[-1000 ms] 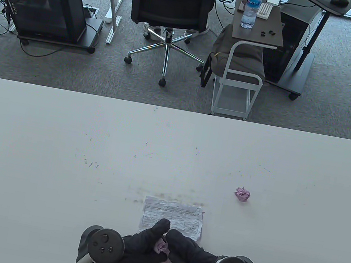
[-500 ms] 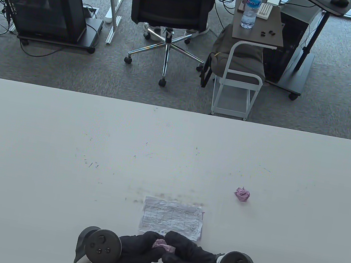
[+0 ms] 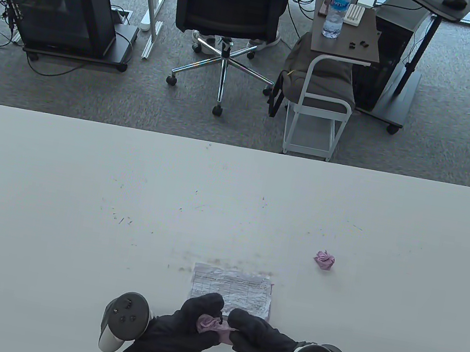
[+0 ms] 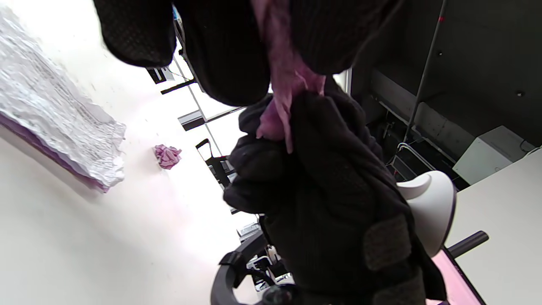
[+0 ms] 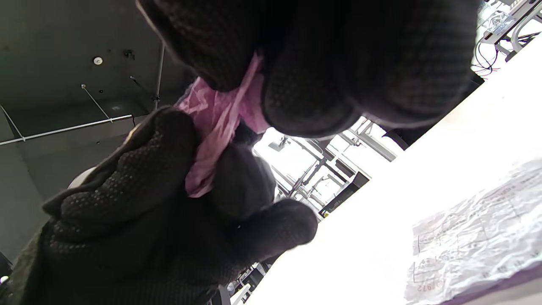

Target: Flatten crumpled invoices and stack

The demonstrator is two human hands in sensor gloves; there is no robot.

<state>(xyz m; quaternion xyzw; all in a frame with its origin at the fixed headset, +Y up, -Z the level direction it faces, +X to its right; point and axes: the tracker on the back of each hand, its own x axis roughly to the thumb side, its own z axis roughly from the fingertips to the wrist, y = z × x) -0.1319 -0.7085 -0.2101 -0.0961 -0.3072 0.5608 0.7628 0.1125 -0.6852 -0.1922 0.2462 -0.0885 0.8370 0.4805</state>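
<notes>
Both hands hold one crumpled pink invoice (image 3: 213, 326) between them near the table's front edge. My left hand (image 3: 197, 320) pinches its left side, my right hand (image 3: 243, 328) its right side. The wrist views show the pink paper (image 4: 283, 91) (image 5: 220, 123) squeezed between black gloved fingertips, lifted off the table. Just beyond the hands lies a flattened white invoice (image 3: 231, 291) with a printed grid, resting on a pink sheet whose edge shows beneath it (image 4: 55, 163). A second crumpled pink ball (image 3: 324, 260) sits alone on the table to the right.
The white table (image 3: 77, 203) is wide, with small pen marks near its middle. Beyond its far edge stand an office chair (image 3: 227, 4), a small white cart (image 3: 318, 109) and a side table with a water bottle (image 3: 337, 8).
Both hands have shifted slightly forward over the flat invoice's near edge, and the pink paper between them has been pulled wider. The left tracker has tilted outward.
</notes>
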